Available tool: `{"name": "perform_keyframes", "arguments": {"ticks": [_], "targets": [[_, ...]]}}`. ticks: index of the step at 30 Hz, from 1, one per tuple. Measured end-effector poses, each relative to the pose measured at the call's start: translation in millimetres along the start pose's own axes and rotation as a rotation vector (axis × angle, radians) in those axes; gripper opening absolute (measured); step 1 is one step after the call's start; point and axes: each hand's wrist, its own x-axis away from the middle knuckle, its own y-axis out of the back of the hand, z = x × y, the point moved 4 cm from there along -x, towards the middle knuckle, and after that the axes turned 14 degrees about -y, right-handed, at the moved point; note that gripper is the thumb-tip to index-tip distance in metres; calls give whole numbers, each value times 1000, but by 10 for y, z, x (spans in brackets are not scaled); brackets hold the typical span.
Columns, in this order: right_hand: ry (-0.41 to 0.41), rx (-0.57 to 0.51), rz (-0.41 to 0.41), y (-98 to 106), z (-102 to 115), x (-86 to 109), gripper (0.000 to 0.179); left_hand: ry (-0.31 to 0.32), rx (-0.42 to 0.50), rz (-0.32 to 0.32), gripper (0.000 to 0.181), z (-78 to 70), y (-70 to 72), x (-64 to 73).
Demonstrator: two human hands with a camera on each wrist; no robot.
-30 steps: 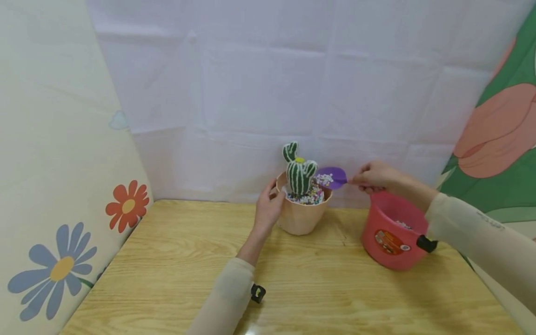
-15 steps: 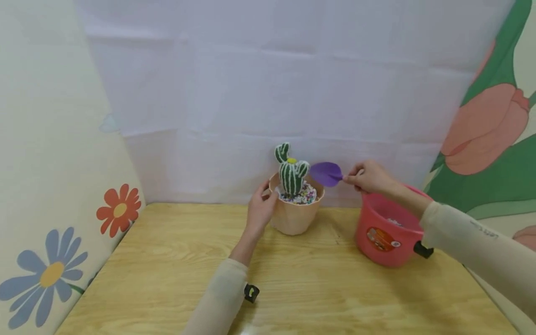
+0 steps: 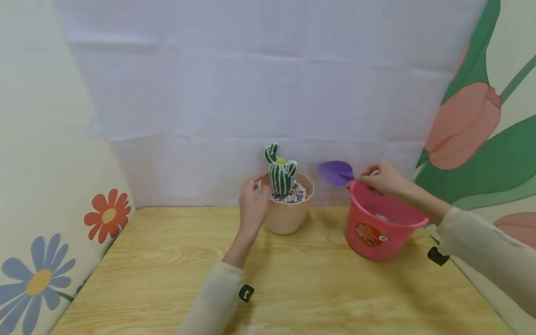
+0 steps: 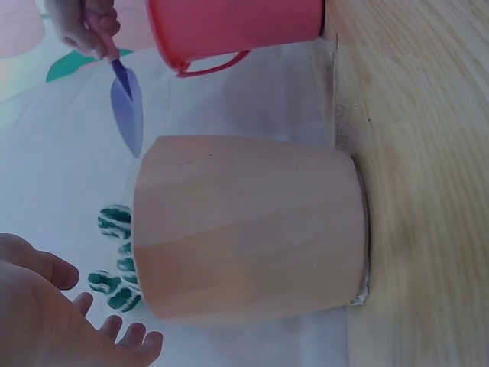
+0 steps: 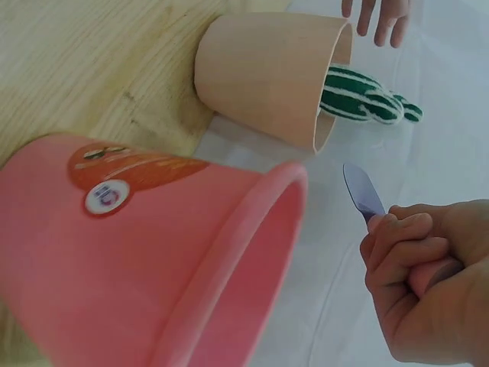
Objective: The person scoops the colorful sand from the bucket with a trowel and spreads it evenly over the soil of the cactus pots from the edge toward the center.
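A peach flowerpot point(image 3: 285, 218) stands upright on the table, holding a green and white crocheted cactus point(image 3: 281, 178). Around the cactus lie multicoloured pebbles point(image 3: 295, 194). My left hand point(image 3: 253, 204) is beside the pot's left rim with relaxed, spread fingers; the left wrist view shows it apart from the pot point(image 4: 252, 229). With curled fingers, my right hand point(image 5: 428, 267) grips the pink handle of a small trowel. The trowel's purple blade point(image 3: 336, 172) carries nothing visible and hangs between the pot and a pink bucket point(image 3: 370, 237), above the bucket's rim level.
Some pebbles point(image 3: 382, 217) show inside the bucket, which stands right of the pot. The wooden table point(image 3: 293, 288) meets a white cloth backdrop point(image 3: 234, 93) behind the pot. Flower-patterned panels point(image 3: 109, 215) flank both sides.
The trowel, with pebbles on its blade a second ago, has tipped, emptied and drawn back right toward the bucket. My left hand has let go of the pot's rim. The head view has shifted.
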Motion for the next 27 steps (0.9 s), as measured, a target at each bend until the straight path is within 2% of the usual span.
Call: {"name": "perform_keyframes", "arguments": {"ticks": [5,9,12,18,23,27], "targets": [[-4,-27,-21,101,-264,90,39,-81,24,24,35,-153,-54,14],[-9,-24,-74,212,-481,188,44,-144,61,92,34,-266,-186,53],[11,35,-130,323,-607,288,43,-185,97,145,34,-366,-320,110],[79,172,-210,421,-715,473,38,-243,138,269,31,-564,-520,237],[102,231,-217,429,-822,521,28,-245,154,391,32,-716,-809,321],[96,266,-202,377,-899,516,24,-196,147,473,37,-808,-1062,424]]}}
